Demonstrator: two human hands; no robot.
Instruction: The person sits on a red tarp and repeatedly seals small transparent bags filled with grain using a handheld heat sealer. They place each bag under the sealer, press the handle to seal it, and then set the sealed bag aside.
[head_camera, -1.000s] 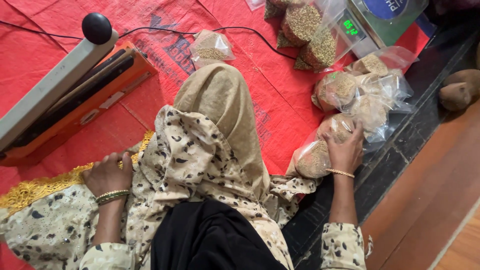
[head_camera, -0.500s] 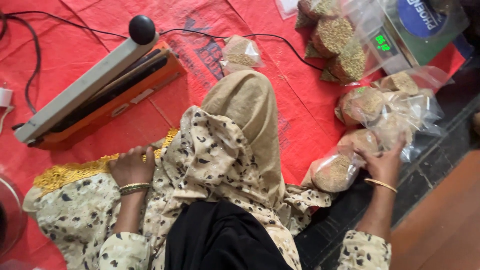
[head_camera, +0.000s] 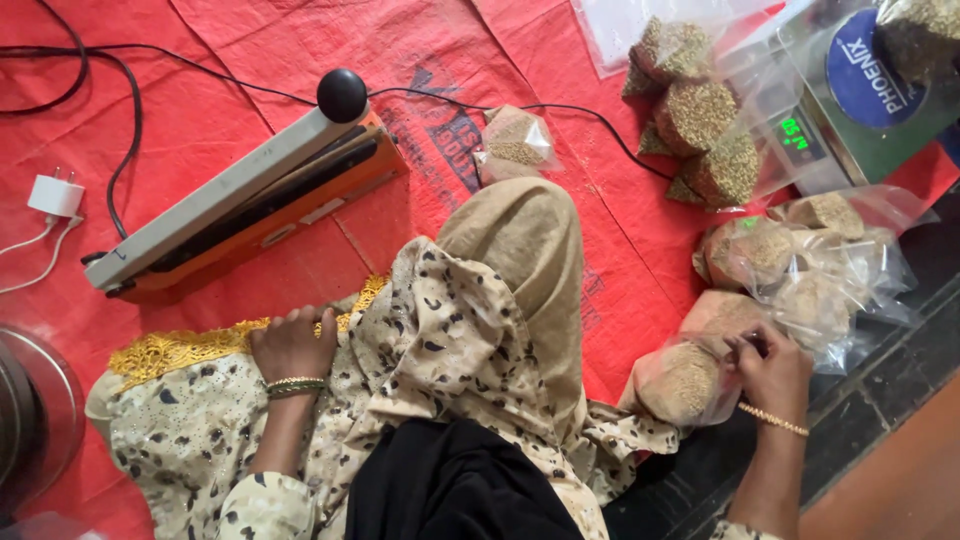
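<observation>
Gripping the gathered neck of a clear bag of grain at lower right of the frame, the right hand has its fingers pinched shut on the plastic, a gold bangle on its wrist. The left hand, well apart at lower left of centre, rests loosely curled on the spotted cloth over the lap and holds nothing. Just beyond the held bag lies a heap of filled bags, and above those, at upper right, a scale with a green display and more packed bags beside it. One small bag lies alone at top centre on the red mat. A heat sealer with a black knob sits at upper left, with a white plug at the left edge.
</observation>
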